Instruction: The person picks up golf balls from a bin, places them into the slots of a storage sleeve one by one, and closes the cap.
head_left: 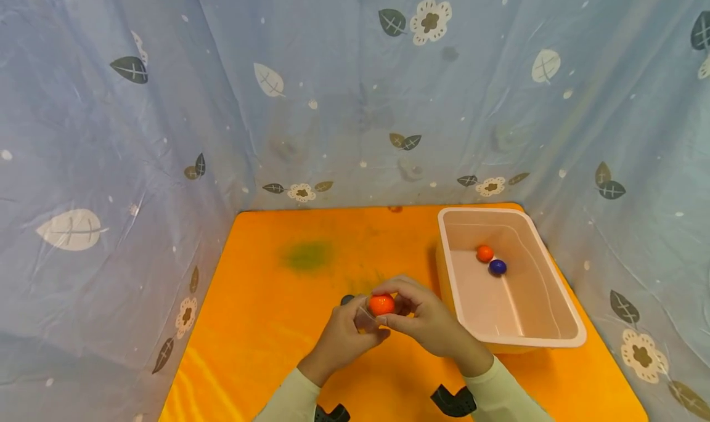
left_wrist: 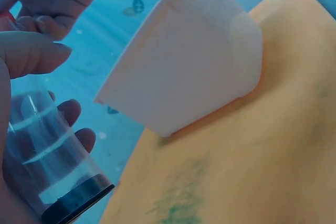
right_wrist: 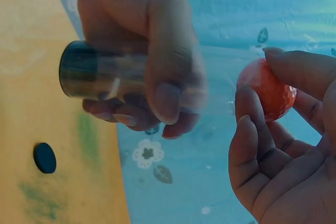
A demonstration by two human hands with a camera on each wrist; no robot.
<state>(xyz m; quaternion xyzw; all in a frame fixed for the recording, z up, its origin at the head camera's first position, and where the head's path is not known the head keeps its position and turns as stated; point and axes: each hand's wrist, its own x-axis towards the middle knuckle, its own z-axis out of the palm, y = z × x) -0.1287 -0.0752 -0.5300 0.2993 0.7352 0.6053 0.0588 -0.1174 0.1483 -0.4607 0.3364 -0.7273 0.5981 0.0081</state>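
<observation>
A left hand (head_left: pixel 345 337) gripped a clear tube (left_wrist: pixel 55 142).
At its open end, the right hand (head_left: pixel 429 317) pinched an orange ball (head_left: pixel 381 305); a tub (head_left: pixel 485 302) containing a blue ball (head_left: pixel 497 267) stood right of both hands.

I see left hand (right_wrist: pixel 152 30) gripping clear tube (right_wrist: pixel 123 74); right hand (right_wrist: pixel 299 171) pinching dimpled red ball (right_wrist: pixel 273 93) at tube's right end. Dark disc (right_wrist: pixel 45 158) left.

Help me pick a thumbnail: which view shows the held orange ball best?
Right wrist: the orange ball appears largest, partly covered by the right hand. Head shows it smaller; left wrist, just an edge sliver.
</observation>
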